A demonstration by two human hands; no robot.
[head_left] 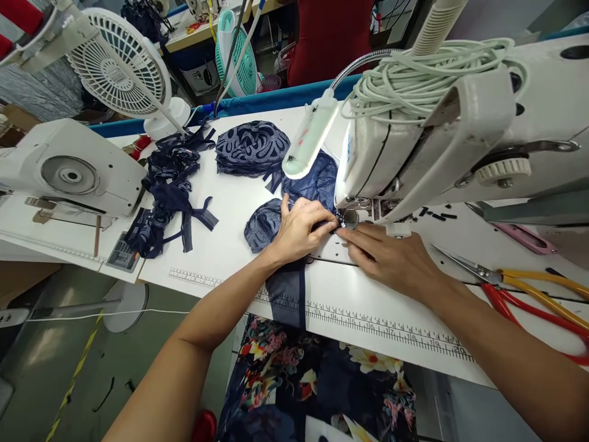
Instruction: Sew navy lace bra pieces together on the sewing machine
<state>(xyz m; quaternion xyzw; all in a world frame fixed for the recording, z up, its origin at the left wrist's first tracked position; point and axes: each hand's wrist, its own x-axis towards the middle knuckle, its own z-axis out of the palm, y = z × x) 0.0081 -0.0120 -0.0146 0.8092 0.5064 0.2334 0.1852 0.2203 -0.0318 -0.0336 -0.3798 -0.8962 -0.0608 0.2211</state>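
A navy lace bra (264, 224) lies under the sewing machine (368, 166), its cups left of the needle and a dark band hanging over the table's front edge. My left hand (304, 227) is closed on the bra's edge, thumb and fingertips pinched together close to the needle. Opposite it, my right hand (391, 255) has its fingers drawn together at the same spot by the presser foot. Its fingertips meet the bra's edge, and the exact grip is partly hidden. Behind the lamp head lies more sheer navy fabric (319, 178).
Folded lace cups (253, 147) and a heap of navy straps (170, 184) lie to the left. Scissors (492, 276) with red and yellow handles rest at right. A lamp (310, 135) overhangs the work. A white fan (122, 64) and another machine (73, 172) stand left.
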